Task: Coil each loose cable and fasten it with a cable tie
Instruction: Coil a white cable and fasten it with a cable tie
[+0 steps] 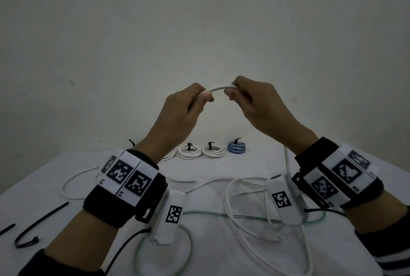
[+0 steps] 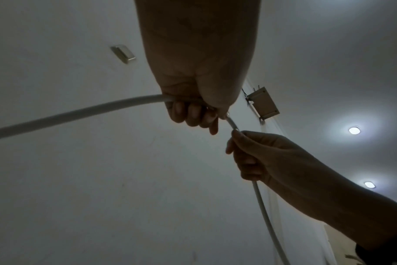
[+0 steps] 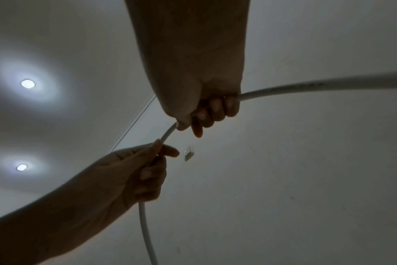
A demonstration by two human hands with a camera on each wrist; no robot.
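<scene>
Both my hands are raised above the table and hold one white cable point(image 1: 218, 88) that arches between them. My left hand point(image 1: 203, 99) has its fingers curled round the cable, and my right hand point(image 1: 231, 94) grips it a short way to the right. From below, the left wrist view shows the left hand point(image 2: 193, 112) fisted on the cable point(image 2: 79, 112), with the right hand point(image 2: 245, 154) close by. In the right wrist view the right hand point(image 3: 210, 113) clasps the cable point(image 3: 306, 87) and the left hand point(image 3: 147, 166) holds it lower down. The cable's free length hangs to the table.
Along the back of the white table point(image 1: 266, 160) lie tied coils: two white point(image 1: 190, 152) point(image 1: 213, 151) and one blue point(image 1: 237, 148). Loose white cable point(image 1: 228, 204) and a green cable point(image 1: 188, 240) sprawl in front. Black cable ties point(image 1: 42, 220) lie at the left.
</scene>
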